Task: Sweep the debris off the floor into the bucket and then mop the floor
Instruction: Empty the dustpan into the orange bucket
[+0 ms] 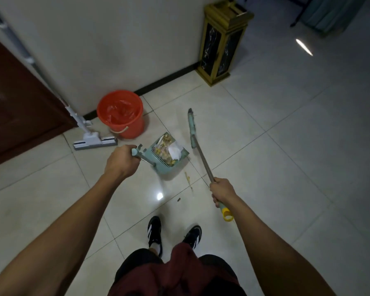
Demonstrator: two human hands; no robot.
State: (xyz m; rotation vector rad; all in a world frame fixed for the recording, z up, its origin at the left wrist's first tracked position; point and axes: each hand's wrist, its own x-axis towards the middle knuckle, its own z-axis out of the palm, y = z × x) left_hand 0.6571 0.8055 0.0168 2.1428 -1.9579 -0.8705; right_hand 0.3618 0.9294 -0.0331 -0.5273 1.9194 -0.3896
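Observation:
My left hand [121,161] grips the handle of a teal dustpan [158,165], which holds a heap of yellowish scraps and a crumpled white tissue [174,151]. My right hand [221,192] is closed around the metal shaft of a broom [200,155]; its narrow teal head [191,127] points away to the right of the dustpan. An orange bucket [135,124] lined with a red bag stands by the wall, just beyond the dustpan. A few small bits of debris [187,179] lie on the tiles between the dustpan and my feet.
A white sponge mop [94,142] leans against the wall and a brown door, left of the bucket. A tall gold and black bin [221,42] stands at the wall's corner. My black shoes [155,231] are on the glossy pale tiles.

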